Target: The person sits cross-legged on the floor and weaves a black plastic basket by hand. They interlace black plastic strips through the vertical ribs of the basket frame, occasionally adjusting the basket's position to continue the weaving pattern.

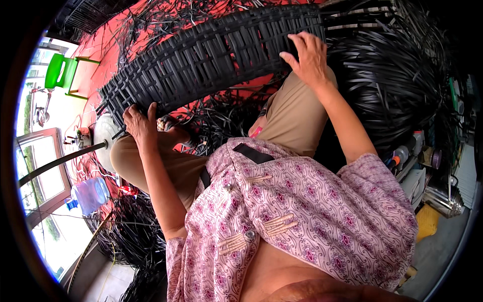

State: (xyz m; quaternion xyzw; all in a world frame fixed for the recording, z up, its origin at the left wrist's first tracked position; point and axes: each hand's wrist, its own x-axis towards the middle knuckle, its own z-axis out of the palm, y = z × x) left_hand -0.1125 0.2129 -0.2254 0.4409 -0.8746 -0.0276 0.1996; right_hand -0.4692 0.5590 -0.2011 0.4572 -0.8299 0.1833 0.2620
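Note:
A long, curved panel (201,63) woven from flat black strips stretches across the front of me, above my bent knees. At its near left corner, my left hand (142,126) is closed on the edge, with the thumb and forefinger on top. Toward the panel's right end, my right hand (309,59) rests on the weave with thumb and fingers spread apart. Short strip ends stick out beside my left hand. The panel's underside is hidden.
Loose black strips (387,85) form a big heap on the right; another heap (133,236) lies at lower left. A green chair (61,72) stands far left on the red floor covering (95,38). A blue water jug (91,194), a metal flask (443,196) and bottles sit at the sides.

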